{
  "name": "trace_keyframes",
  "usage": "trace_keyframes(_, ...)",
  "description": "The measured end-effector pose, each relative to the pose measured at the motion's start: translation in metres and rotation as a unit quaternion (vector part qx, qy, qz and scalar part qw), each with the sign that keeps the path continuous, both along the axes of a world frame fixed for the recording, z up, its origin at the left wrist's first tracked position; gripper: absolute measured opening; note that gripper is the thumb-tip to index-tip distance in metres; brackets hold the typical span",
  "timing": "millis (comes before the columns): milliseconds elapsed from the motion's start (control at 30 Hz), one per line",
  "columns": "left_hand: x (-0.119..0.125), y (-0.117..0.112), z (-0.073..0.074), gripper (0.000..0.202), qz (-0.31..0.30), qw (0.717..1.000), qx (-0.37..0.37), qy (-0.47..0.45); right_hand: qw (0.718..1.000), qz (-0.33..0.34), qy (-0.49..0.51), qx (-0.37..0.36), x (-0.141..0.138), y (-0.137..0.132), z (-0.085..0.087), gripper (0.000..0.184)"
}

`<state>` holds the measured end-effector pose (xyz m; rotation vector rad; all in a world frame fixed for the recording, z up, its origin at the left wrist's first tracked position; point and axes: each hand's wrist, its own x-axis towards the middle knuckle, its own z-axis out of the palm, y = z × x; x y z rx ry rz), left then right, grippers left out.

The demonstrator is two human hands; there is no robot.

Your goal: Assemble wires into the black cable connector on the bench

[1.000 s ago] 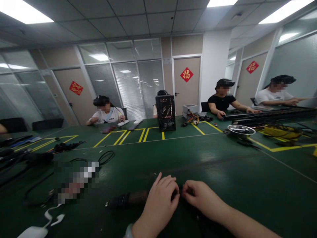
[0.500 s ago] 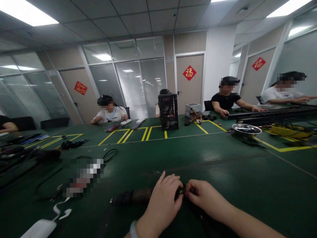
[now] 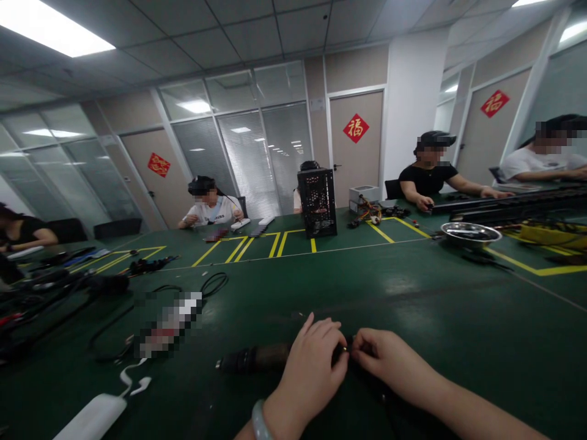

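Note:
My left hand [image 3: 312, 382] and my right hand [image 3: 385, 359] meet low in the view, their fingertips pinching a small metal-tipped cable connector [image 3: 343, 350]. Behind my left hand lies a thick black cable sleeve [image 3: 254, 359] with a brownish middle, resting on the green work table [image 3: 440, 305]. A dark cable [image 3: 394, 406] runs from the connector towards the bottom of the view, partly hidden by my right forearm. My fingers hide most of the connector. A pale bangle [image 3: 259, 421] circles my left wrist.
A pixelated object [image 3: 169, 324] and a coiled black cable [image 3: 214, 284] lie left of my hands, with a white adapter [image 3: 92, 417] near the front. Farther off stand a black mesh computer case [image 3: 317, 203] and a steel bowl [image 3: 471, 233]. Several co-workers sit around the table.
The whole room slides right and slightly up in the picture as my head turns. My hands stay together on the connector, and the black sleeve stays beside my left hand.

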<state>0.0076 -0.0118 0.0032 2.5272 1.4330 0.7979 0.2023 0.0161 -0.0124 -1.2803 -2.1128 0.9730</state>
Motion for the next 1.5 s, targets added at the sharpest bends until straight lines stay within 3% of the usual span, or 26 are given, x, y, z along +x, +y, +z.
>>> trace_keyframes(233,0.0004,0.0016,-0.0017,0.024,-0.003,1.000,-0.005,-0.005,1.000,0.004,-0.008,0.005,0.0008,0.0011,-0.0004,0.011)
trace_keyframes(900,0.0022,-0.0008,0.0020,0.013,0.011,1.000,-0.015,-0.024,1.000,0.002,-0.018,0.005,0.0009,-0.0003,0.0030,0.011)
trace_keyframes(1100,0.0023,-0.0008,0.0008,0.021,0.015,1.000,-0.013,-0.013,1.000,0.000,-0.012,0.006,0.0008,-0.0008,0.0049,0.012)
trace_keyframes(1333,0.0022,-0.0018,0.0024,0.011,0.013,1.000,-0.012,-0.009,1.000,0.001,-0.014,0.000,0.0013,-0.0008,0.0021,0.012)
trace_keyframes(1500,0.0027,-0.0016,0.0023,0.016,0.021,1.000,-0.016,-0.014,1.000,0.000,-0.013,0.006,0.0011,0.0000,0.0006,0.012)
